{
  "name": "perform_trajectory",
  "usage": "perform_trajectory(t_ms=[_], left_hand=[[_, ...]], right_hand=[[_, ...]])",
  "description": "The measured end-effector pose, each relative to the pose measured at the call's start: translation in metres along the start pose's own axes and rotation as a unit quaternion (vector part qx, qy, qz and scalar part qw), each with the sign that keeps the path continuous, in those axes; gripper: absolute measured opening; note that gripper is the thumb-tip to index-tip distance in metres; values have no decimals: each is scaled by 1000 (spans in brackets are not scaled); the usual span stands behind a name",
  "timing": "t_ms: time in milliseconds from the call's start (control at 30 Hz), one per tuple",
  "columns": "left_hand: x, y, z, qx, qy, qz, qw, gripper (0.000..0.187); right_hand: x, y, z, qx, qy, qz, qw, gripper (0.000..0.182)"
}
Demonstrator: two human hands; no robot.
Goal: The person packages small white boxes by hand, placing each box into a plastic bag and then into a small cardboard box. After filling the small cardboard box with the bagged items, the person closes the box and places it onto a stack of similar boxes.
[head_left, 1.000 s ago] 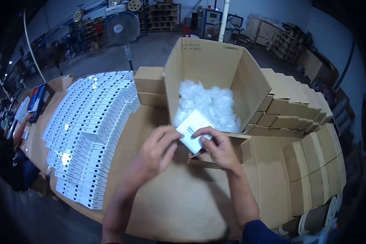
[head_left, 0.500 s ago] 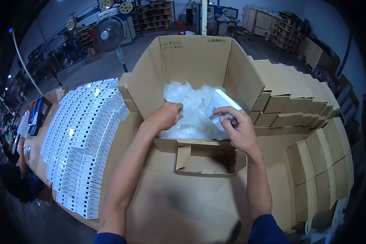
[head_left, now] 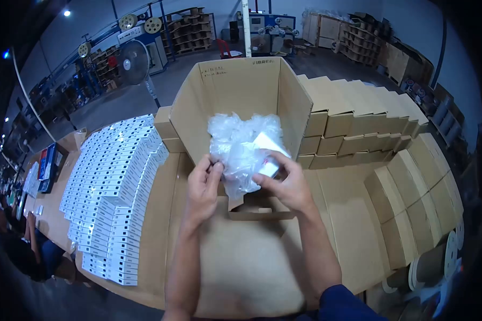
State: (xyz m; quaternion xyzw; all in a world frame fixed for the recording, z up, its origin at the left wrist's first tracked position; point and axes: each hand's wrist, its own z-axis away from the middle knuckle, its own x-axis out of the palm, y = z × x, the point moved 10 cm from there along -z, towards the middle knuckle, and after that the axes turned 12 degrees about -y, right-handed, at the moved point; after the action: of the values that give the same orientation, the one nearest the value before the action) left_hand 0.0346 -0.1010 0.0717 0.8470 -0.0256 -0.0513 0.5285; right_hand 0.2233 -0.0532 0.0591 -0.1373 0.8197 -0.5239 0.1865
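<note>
A crumpled clear plastic bag point(head_left: 239, 163) is stretched between my hands, in front of the large open carton point(head_left: 241, 88). My left hand point(head_left: 204, 187) is closed on the bag's left edge, thumb against fingers. In my right hand point(head_left: 287, 184) is a small white box point(head_left: 269, 143) with a reddish mark, held tilted; the bag covers part of it. More clear bags point(head_left: 246, 125) fill the carton behind. Below the bag an open brown cardboard box point(head_left: 262, 215) lies on the table, partly hidden by the bag and my right hand.
Tight rows of white boxes point(head_left: 110, 184) are stacked on the left. Brown boxes point(head_left: 353, 120) are piled at the right, with more brown boxes point(head_left: 412, 198) nearer. A person point(head_left: 29, 241) sits at the far left. A fan point(head_left: 134, 63) stands behind the table.
My left hand has come back out of the carton with a plastic bag. My right hand has moved the white box left and down, against the bag. The view has shifted slightly.
</note>
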Motion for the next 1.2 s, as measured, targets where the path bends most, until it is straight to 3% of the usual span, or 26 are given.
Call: perform_trajectory(t_ms=[33, 67, 100, 133, 167, 200, 233, 300, 400, 467, 567, 667, 700, 767, 867, 1033, 1200], left_hand=[[4, -4, 16, 1, 20, 19, 1000, 19], [8, -7, 33, 1, 41, 39, 998, 19], [16, 7, 49, 20, 64, -32, 997, 19], [23, 5, 64, 21, 107, -9, 994, 20], [30, 1, 81, 21, 149, 14, 989, 20], [31, -4, 103, 17, 191, 35, 981, 21], [33, -29, 126, -49, 187, 66, 979, 24], [45, -38, 160, -64, 178, 49, 981, 25], [61, -62, 198, -99, 177, 75, 976, 26], [69, -77, 217, -124, 176, 106, 971, 26], [74, -92, 239, -188, 156, 48, 969, 19], [72, -20, 233, -52, 226, -245, 941, 27], [84, -6, 223, -17, 163, -276, 947, 32], [106, 17, 212, 48, 37, -334, 941, 43], [137, 32, 198, 81, -78, -340, 934, 41], [145, 17, 199, 100, -95, -342, 929, 13], [124, -22, 195, -83, -72, -210, 971, 12]], right_hand=[[14, -7, 15, 17, -17, -27, 999, 54], [28, -2, 36, 108, -16, -79, 991, 39], [36, 7, 55, 128, 14, -104, 986, 31], [44, 17, 73, 147, 44, -128, 980, 24], [48, 0, 87, 74, 90, -149, 982, 21], [50, 2, 101, 70, 96, -139, 983, 22], [51, 9, 116, 68, 101, -128, 984, 23], [53, 28, 146, 67, 106, -114, 986, 29], [64, 49, 189, 120, 80, -189, 971, 30], [69, 57, 216, 164, 43, -162, 972, 27], [72, 70, 256, 213, 51, -112, 969, 17], [57, 50, 269, 151, 93, 60, 982, 15], [54, 52, 273, 205, 76, 54, 974, 15], [52, 37, 273, 165, 76, 83, 980, 14], [51, 32, 276, 132, 82, 97, 983, 15], [50, 20, 283, 121, 71, 136, 981, 15], [51, 27, 291, 183, 9, 116, 976, 16]])
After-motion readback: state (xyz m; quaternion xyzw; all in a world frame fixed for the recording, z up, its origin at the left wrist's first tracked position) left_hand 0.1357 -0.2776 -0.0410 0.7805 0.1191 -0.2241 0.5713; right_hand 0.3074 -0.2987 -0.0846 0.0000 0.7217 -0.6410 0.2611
